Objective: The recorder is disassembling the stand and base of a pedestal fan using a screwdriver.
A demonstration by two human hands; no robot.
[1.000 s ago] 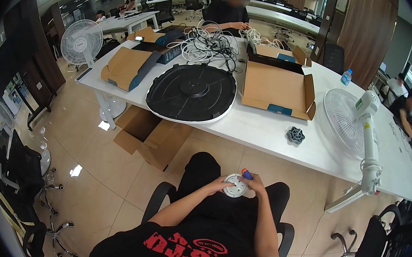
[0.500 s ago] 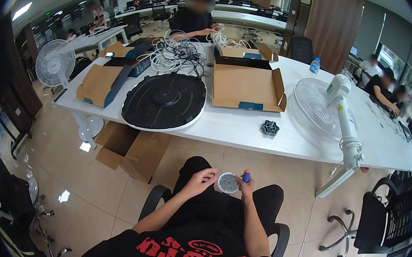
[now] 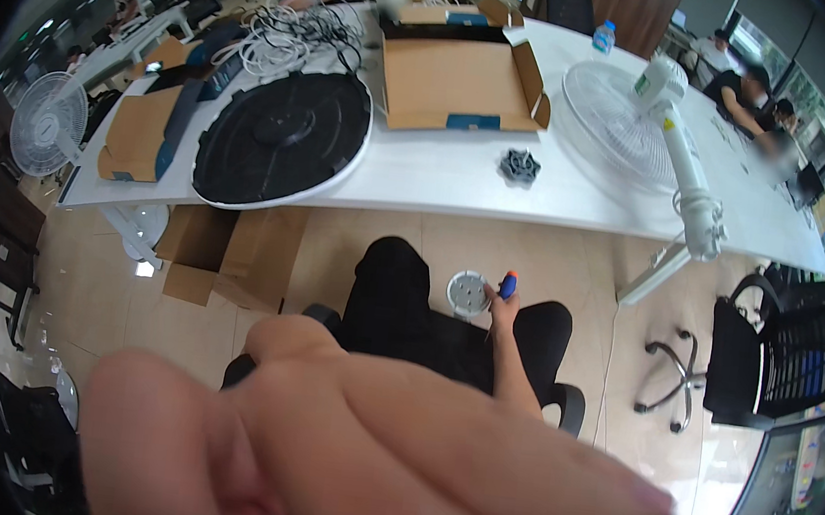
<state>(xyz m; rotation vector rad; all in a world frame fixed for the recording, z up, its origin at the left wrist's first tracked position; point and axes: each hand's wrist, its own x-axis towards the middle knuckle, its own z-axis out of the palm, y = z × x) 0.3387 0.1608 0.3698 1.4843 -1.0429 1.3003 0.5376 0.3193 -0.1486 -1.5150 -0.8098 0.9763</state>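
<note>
My left hand (image 3: pixel 384 436) is raised very close to the camera, large and blurred across the lower part of the view. Its fingers stretch toward the right, and nothing shows in them. Over my lap, my right hand (image 3: pixel 502 314) is closed around a blue-handled screwdriver (image 3: pixel 508 286) with an orange end. The same hand also grips the edge of a round, light grey part (image 3: pixel 469 293) with several small holes in its face. Past them on the table lies a dark, knob-shaped piece with lobes (image 3: pixel 520 166).
The white table (image 3: pixel 420 183) holds a large black disc (image 3: pixel 285 134), an open cardboard box (image 3: pixel 461 82), tangled cables (image 3: pixel 285 38), a bottle (image 3: pixel 605 36) and a white fan (image 3: pixel 685 155). A carton (image 3: pixel 257 256) sits underneath. An office chair (image 3: pixel 775 346) stands right; another person works across the table.
My left hand has come up from beside the round part to just in front of the camera. The view has tilted down and turned right. My right hand keeps its hold.
</note>
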